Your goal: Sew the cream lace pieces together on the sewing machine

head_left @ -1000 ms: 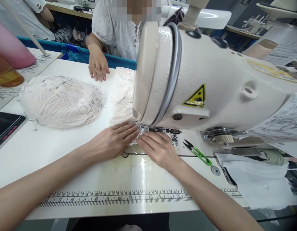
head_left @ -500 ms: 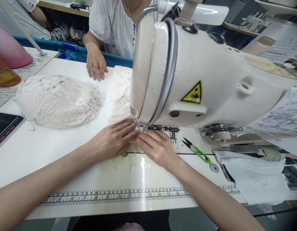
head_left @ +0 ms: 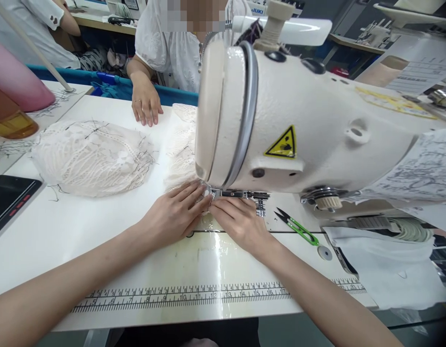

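A strip of cream lace fabric [head_left: 181, 144] runs under the head of a white sewing machine [head_left: 298, 111]. My left hand [head_left: 176, 209] bears on its near end beside the presser foot, fingers close together with the lace gripped beneath them. From the other side, my right hand [head_left: 239, 221] holds the same edge by the fingertips, just in front of the foot. The needle and the stitching spot are mostly hidden by my fingers and the machine head.
Lace with loose dark threads [head_left: 93, 156] lies left, near a phone [head_left: 11, 200]. Green thread snips [head_left: 298, 229] and a bobbin [head_left: 324, 253] lie right. A printed ruler [head_left: 183, 297] lines the front edge. Across the table rests another person's hand [head_left: 147, 103].
The view has shifted slightly, so more of the phone shows at left. Both my hands stay at the presser foot on the lace, with hardly any movement.
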Action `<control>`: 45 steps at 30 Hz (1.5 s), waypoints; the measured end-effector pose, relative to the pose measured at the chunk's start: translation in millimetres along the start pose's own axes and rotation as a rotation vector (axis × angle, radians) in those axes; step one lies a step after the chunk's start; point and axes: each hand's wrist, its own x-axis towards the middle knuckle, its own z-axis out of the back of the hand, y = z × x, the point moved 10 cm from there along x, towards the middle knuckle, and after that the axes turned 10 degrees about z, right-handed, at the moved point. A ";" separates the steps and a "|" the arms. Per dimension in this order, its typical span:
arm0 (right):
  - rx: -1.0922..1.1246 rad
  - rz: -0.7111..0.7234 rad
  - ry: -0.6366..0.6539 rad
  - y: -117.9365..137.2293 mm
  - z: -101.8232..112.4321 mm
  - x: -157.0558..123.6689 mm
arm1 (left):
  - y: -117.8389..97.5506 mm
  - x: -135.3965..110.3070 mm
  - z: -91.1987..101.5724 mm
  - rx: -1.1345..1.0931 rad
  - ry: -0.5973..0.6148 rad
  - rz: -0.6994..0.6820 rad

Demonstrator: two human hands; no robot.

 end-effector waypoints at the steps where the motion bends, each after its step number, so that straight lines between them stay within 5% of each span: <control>1: 0.003 -0.002 -0.002 -0.8 0.6 -0.6 | -0.8 0.1 0.8 0.007 -0.006 -0.005; 12: 0.034 -0.065 -0.055 -15.5 -1.4 -8.9 | -2.6 0.4 4.0 0.040 -0.021 -0.016; 23: 0.160 -0.202 0.068 -32.5 -12.7 -14.6 | -2.9 3.0 4.7 0.076 -0.021 -0.009; 32: 0.210 -0.189 -0.026 -35.7 -6.9 -7.5 | 1.2 3.4 0.4 0.086 -0.004 0.023; 36: 0.081 -0.186 -0.051 -30.9 1.2 -10.4 | -10.4 -3.6 4.4 0.098 -0.068 -0.091; 45: 0.121 -0.224 0.062 -28.9 -14.1 -20.2 | -9.7 -6.3 4.8 0.069 -0.077 -0.064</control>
